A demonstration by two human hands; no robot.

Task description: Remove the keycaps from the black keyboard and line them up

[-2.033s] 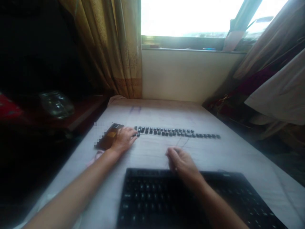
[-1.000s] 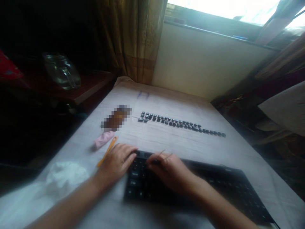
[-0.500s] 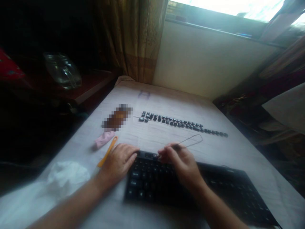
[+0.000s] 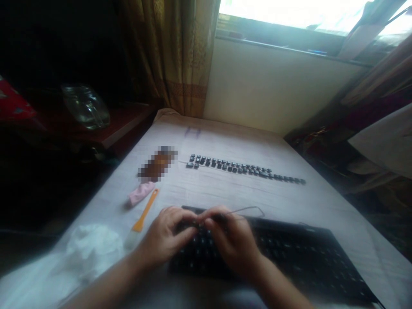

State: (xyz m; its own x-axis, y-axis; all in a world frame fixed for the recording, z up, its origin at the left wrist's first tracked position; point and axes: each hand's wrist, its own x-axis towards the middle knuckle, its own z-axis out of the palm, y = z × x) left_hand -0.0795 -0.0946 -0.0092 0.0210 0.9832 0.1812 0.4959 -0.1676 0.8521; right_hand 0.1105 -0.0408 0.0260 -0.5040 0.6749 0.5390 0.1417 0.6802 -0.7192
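A black keyboard point(image 4: 289, 257) lies on the white cloth-covered table point(image 4: 225, 193) close to me. Both hands meet over its top left corner. My right hand point(image 4: 230, 240) is closed in a pinch on a thin wire loop tool point(image 4: 249, 209), whose loop sticks out to the right above the keyboard's far edge. My left hand point(image 4: 164, 240) has its fingers curled inward, their tips against the right hand's fingers on the keys; what they pinch is hidden. A double row of loose black keycaps point(image 4: 244, 169) lies farther back on the table.
Left of the hands lie an orange flat tool point(image 4: 146, 209), a pink object point(image 4: 140, 194), a blurred brown object point(image 4: 157, 163) and a crumpled white cloth point(image 4: 93, 249). A glass jar point(image 4: 85, 105) stands on a dark side shelf. Curtains point(image 4: 180, 56) and a wall close the far end.
My left hand came back from the far keycap row to the keyboard corner and curled its fingers. My right hand dropped the wire loop low onto the top left keys.
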